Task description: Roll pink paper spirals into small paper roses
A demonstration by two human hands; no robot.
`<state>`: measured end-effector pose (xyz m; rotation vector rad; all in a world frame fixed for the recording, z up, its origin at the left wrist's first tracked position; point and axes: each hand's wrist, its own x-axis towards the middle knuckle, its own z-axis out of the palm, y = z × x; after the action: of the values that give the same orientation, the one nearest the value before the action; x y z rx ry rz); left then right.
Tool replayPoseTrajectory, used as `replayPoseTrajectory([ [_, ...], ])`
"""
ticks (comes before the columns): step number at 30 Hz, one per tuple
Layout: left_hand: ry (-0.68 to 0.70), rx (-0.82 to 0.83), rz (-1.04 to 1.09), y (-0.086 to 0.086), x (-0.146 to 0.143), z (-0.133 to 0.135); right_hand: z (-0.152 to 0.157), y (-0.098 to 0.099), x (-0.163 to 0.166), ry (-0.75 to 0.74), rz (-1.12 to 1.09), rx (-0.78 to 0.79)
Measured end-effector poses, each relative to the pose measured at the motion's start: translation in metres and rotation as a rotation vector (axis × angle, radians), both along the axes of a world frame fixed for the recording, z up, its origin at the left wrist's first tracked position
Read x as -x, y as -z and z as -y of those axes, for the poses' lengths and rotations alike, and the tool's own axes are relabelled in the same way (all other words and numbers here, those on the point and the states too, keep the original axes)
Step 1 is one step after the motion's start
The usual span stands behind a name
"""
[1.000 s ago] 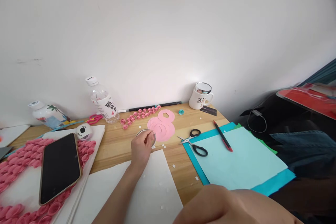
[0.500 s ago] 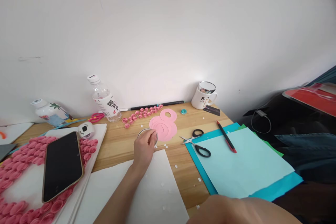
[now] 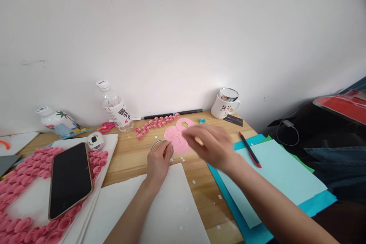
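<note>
My left hand (image 3: 158, 161) is closed on the near side of a roll of tape (image 3: 155, 145), whose pale rim shows behind the fingers. Pink paper pieces (image 3: 175, 148), cut in rounds and spirals, lie just beyond it. Over their right edge hovers my right hand (image 3: 211, 143), smeared by motion, so its grip cannot be made out. It hides the scissors' place. Small rolled pink paper flowers (image 3: 156, 123) stand in rows behind, with one teal paper coil (image 3: 202, 121) apart from them. White sheets (image 3: 174, 198) lie under my left forearm.
On the left, a phone (image 3: 71, 181) rests on a board covered with pink paper flowers (image 3: 17, 187). A water bottle (image 3: 117, 110), pink scissors (image 3: 106, 127) and a mug (image 3: 225, 106) stand or lie near the wall. Blue paper (image 3: 277, 175) bears a pen (image 3: 250, 150).
My right hand has come up from the bottom edge to above the pink paper, now covering where the black scissors lay. My left hand keeps its hold on the tape.
</note>
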<state>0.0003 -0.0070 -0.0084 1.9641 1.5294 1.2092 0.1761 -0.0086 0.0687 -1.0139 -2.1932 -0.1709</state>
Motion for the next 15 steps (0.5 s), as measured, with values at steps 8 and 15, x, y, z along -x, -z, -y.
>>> replayPoseTrajectory([
  [8,0.043,0.044,0.047,-0.001,-0.003,0.001,-0.079,0.057,-0.015,0.221,0.715,0.425],
  [15,0.041,0.335,0.397,-0.008,-0.005,-0.001,-0.080,0.070,-0.023,0.173,0.725,0.366],
])
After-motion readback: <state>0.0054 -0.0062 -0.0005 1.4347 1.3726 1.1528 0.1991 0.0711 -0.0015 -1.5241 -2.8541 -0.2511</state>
